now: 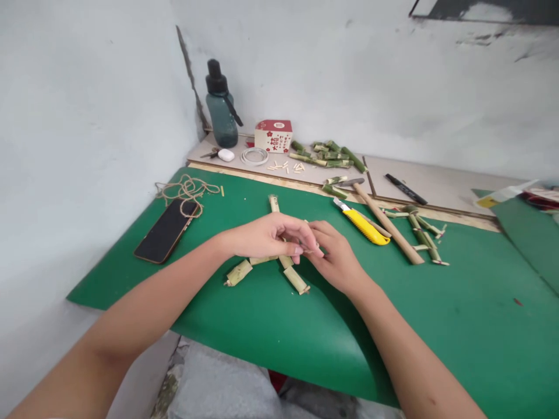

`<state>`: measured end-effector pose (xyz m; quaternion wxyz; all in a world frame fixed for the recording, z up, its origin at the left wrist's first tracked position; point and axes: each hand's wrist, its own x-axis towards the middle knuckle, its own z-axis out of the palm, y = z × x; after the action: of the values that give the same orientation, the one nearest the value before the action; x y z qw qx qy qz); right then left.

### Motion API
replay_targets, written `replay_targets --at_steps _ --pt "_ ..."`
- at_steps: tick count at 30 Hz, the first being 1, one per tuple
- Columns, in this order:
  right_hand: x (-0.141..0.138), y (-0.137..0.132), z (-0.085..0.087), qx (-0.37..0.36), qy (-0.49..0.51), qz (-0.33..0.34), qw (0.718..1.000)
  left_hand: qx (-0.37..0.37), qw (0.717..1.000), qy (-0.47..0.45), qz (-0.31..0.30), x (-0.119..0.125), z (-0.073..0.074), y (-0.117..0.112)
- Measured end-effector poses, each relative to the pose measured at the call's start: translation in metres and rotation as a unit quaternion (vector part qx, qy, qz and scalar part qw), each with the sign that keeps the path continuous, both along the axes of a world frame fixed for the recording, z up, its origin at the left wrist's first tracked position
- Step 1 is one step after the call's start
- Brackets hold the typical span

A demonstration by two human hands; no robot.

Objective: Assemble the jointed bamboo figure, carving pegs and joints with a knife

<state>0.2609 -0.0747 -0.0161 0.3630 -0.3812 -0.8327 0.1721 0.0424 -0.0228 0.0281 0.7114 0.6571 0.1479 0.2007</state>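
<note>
a makeshift craft workshop: a green cutting mat [271, 331] lies over bare boards [437, 180] pushed into the corner of rough whitewashed walls [87, 87]. near the mat's far edge sit cut bamboo pieces [325, 152], a yellow utility knife [364, 226] and a wooden-handled hammer [399, 238]. twine [186, 189], a phone [166, 231] and a water bottle [221, 107] gather towards the far left corner.

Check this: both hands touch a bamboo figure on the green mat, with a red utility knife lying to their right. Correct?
No. The head view shows the utility knife is yellow, not red. The left hand and right hand do touch the bamboo figure on the green mat.
</note>
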Motion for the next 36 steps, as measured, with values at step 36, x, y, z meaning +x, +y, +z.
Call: replay_targets --at_steps 36 --pt "0.011 0.001 0.002 -0.084 0.094 -0.122 0.985 0.373 0.896 0.189 0.151 0.011 -0.045 0.008"
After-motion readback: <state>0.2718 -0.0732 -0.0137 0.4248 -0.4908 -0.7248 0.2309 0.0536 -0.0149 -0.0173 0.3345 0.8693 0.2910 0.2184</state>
